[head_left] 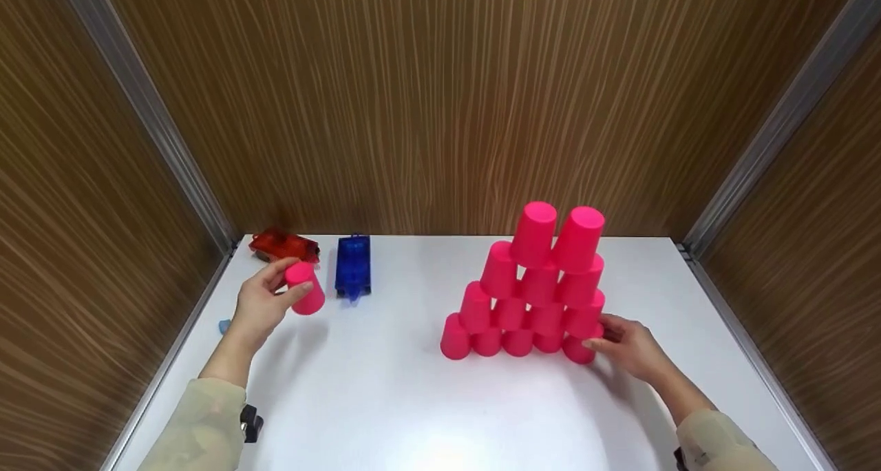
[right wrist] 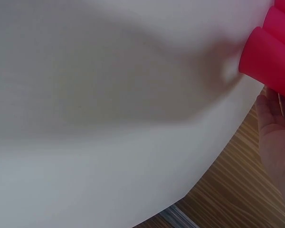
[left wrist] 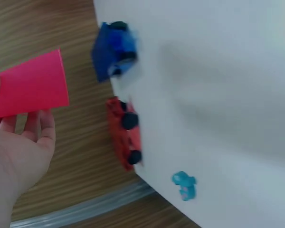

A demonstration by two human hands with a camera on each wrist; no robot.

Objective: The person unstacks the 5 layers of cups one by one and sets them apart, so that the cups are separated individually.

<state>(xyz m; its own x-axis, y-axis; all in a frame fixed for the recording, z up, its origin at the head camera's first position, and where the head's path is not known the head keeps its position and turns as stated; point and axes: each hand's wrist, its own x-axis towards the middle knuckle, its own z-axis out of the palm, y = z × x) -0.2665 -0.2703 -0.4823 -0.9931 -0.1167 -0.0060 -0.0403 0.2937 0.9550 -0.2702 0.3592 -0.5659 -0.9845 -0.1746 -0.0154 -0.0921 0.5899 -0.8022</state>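
My left hand (head_left: 260, 302) pinches a pink cup (head_left: 308, 293), upside down and slightly tilted, above the table's left side. In the left wrist view the same cup (left wrist: 33, 85) lies between thumb and fingers of the hand (left wrist: 23, 152). Pink cups stand upside down in four stacked rows at the right, with two cups (head_left: 534, 235) (head_left: 580, 240) on top. My right hand (head_left: 634, 347) grips the rightmost bottom cup (head_left: 579, 349) at its side. The right wrist view shows fingers of that hand (right wrist: 280, 137) against a cup (right wrist: 270, 61).
A red toy vehicle (head_left: 292, 247) and a blue one (head_left: 353, 266) stand at the back left of the white table (head_left: 385, 402). A small light-blue figure (left wrist: 184, 185) lies near the left edge. Wood-patterned walls (head_left: 413, 99) enclose the back and sides.
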